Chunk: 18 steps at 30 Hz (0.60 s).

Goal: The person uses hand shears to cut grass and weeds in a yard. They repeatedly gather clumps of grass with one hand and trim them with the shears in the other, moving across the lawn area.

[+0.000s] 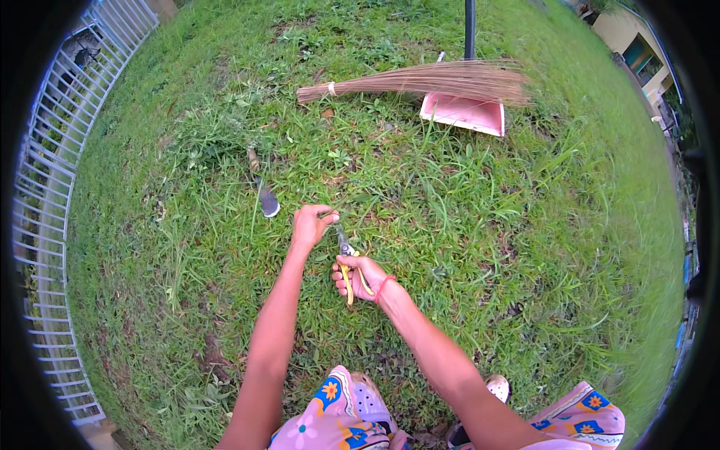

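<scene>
My right hand (357, 277) is wrapped round the yellow handles of a pair of pruning shears (347, 264), a red band at its wrist. The blades point away from me into the grass. Just beyond and left of the blade tips, my left hand (313, 225) is closed in a pinch low over the lawn. Whatever it pinches, perhaps a grass blade, is too small to make out. Left of that hand, a trowel-like tool (268, 201) with a wooden handle and dark metal blade lies in the grass.
Farther off, a stick broom (405, 81) rests across a pink dustpan (465, 112) with a dark upright handle. A heap of pulled weeds (214, 135) lies at the far left. A white railing (56, 187) borders the left side; a building (637, 45) stands far right.
</scene>
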Tool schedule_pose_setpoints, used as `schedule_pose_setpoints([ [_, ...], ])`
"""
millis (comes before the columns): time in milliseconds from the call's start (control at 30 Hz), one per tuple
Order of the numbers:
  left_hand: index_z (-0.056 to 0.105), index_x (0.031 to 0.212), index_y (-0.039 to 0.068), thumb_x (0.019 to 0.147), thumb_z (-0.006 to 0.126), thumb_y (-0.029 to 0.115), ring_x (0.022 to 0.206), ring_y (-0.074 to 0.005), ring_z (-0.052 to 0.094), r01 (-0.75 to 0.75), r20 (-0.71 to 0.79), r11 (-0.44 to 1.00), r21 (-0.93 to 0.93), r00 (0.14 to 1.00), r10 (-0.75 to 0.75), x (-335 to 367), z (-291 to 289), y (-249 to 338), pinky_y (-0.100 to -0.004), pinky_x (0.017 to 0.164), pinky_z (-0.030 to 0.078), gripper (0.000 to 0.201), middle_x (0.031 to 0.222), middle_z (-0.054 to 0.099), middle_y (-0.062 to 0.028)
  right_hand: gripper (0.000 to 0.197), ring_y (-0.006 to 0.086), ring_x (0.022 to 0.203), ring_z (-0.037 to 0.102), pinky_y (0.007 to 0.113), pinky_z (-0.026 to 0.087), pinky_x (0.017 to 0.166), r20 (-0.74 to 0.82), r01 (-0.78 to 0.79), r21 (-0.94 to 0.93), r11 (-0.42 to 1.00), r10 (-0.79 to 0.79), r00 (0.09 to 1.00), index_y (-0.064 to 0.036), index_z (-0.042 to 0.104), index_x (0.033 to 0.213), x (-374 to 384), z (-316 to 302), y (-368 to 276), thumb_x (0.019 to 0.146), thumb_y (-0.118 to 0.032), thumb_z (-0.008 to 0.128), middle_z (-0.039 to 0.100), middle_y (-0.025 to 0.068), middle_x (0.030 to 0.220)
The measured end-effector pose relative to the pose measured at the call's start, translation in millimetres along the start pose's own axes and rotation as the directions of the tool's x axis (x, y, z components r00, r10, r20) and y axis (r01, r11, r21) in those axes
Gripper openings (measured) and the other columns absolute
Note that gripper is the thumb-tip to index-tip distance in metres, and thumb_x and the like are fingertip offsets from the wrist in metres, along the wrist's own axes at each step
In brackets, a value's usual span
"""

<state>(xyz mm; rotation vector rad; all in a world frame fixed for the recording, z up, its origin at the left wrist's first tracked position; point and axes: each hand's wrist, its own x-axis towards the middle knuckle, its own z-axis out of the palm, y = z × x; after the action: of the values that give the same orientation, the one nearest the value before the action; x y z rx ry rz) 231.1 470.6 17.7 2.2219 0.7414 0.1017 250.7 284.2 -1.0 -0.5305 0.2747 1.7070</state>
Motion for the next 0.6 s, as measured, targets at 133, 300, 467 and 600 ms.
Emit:
schedule_pose_setpoints([
  [133,0.07,0.098,0.004,0.071,0.079,0.022,0.078,-0.0268,0.068,0.188,-0.082,0.981,0.054,0.98,-0.184,-11,-35,-8,-0.0364,0.074,0.05,0.034,0.087,0.068,-0.0186,0.03,0.0206,0.075,0.06,0.038,0.052,0.07,-0.002,-0.134,-0.082,0.988,0.134,0.991,-0.0032,0.056,0.103,-33,0,18,0.09,-0.03,0.056,0.059,0.0074,0.084],
  [300,0.068,0.085,0.004,0.068,0.081,0.023,0.062,-0.0207,0.056,0.1,-0.05,0.968,0.231,0.995,-0.091,-32,-5,-1,-0.0357,0.064,0.046,0.029,0.068,0.063,-0.0118,0.036,0.0245,0.082,0.061,0.041,0.051,0.081,0.039,-0.118,0.082,0.99,0.115,0.993,-0.0001,0.053,0.112,4,4,11,0.091,-0.03,0.053,0.06,0.011,0.087],
  [467,0.067,0.084,0.003,0.069,0.08,0.016,0.061,-0.0207,0.06,0.152,-0.126,0.976,0.153,0.983,-0.133,-25,-9,13,-0.0359,0.06,0.046,0.024,0.071,0.065,-0.0146,0.026,0.0185,0.055,0.052,0.032,0.043,0.051,0.023,0.018,0.001,1.0,-0.018,1.0,-0.0033,0.051,0.084,19,10,18,0.09,-0.028,0.054,0.052,0.0061,0.065],
  [600,0.069,0.098,0.006,0.079,0.072,0.026,0.073,-0.0243,0.066,0.117,-0.185,0.982,0.145,0.979,-0.09,3,-28,36,-0.0363,0.072,0.05,0.028,0.081,0.069,-0.0159,0.038,0.014,0.064,0.057,0.027,0.047,0.056,-0.144,0.15,-0.462,0.874,-0.241,0.96,-0.0041,0.057,0.098,-71,1,20,0.085,-0.039,0.065,0.055,0.003,0.075],
])
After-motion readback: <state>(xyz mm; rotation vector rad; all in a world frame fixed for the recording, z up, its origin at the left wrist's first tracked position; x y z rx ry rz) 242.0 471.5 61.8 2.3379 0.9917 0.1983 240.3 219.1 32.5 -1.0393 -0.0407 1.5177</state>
